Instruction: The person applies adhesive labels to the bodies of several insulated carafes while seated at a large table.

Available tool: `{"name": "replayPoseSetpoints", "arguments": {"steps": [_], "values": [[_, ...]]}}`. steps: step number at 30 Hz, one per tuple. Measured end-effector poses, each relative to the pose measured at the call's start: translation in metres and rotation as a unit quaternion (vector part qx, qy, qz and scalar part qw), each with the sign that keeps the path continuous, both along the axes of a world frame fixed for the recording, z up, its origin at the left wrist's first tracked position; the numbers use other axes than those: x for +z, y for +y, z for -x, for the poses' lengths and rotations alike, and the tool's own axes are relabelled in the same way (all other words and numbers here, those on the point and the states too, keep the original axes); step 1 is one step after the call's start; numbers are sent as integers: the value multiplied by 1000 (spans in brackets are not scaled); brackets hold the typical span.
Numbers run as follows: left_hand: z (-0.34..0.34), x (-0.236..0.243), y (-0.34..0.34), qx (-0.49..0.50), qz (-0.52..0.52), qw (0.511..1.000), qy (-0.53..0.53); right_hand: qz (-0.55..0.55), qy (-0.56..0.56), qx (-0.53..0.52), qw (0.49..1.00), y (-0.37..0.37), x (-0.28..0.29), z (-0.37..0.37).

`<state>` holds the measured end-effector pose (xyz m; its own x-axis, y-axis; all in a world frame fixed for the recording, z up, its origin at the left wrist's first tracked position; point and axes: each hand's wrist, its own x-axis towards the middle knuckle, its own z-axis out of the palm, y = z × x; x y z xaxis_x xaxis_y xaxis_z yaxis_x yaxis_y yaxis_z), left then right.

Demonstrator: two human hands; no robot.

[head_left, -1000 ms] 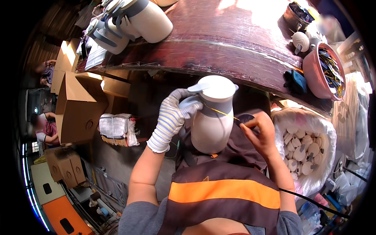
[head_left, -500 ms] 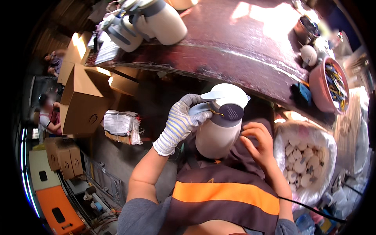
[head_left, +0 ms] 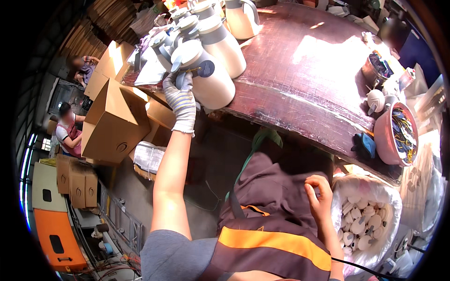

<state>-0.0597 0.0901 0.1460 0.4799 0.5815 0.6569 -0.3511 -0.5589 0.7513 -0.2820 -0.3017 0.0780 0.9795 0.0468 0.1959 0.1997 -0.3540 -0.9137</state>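
The gloved left hand [head_left: 180, 100] is stretched forward, its fingers wrapped round the grey handle of a white jug [head_left: 206, 77] that bears a round dark tag [head_left: 205, 69]. The jug leans at the near left edge of the dark red worktop [head_left: 300, 70], touching a row of like jugs [head_left: 206, 33] behind it. The bare right hand [head_left: 318, 199] rests on the apron in the lap, fingers loosely curled and holding nothing, just beside a white sack of pale lids [head_left: 363, 220]. Step in hand, as judged — the tagged jug is being set among those already stood there. The next move calls for standing it upright and clear of the edge before the grip is loosened — it looks tilted.
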Motion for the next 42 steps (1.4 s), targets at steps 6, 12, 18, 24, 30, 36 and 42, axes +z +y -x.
{"name": "replayPoseSetpoints", "arguments": {"steps": [6,12,18,24,30,36,42], "values": [[-60,-4,11,47,-12,997,68,22,11,-36,999,-9,-12,3],[-106,3,33,92,-93,977,167,32,37,-21,999,2,-18,-4],[-102,-62,50,-114,74,990,44,56,42,23,997,2,-27,-5],[49,-140,-48,-262,318,853,320,44,149,-11,988,-2,-55,4],[151,-201,-134,-337,-96,788,506,99,145,-64,982,-18,-85,-11],[151,-193,-147,-304,-211,800,473,149,67,-161,973,-14,-130,-14],[147,-200,-144,-309,-202,798,477,194,23,-155,969,-12,-134,-17]]}}
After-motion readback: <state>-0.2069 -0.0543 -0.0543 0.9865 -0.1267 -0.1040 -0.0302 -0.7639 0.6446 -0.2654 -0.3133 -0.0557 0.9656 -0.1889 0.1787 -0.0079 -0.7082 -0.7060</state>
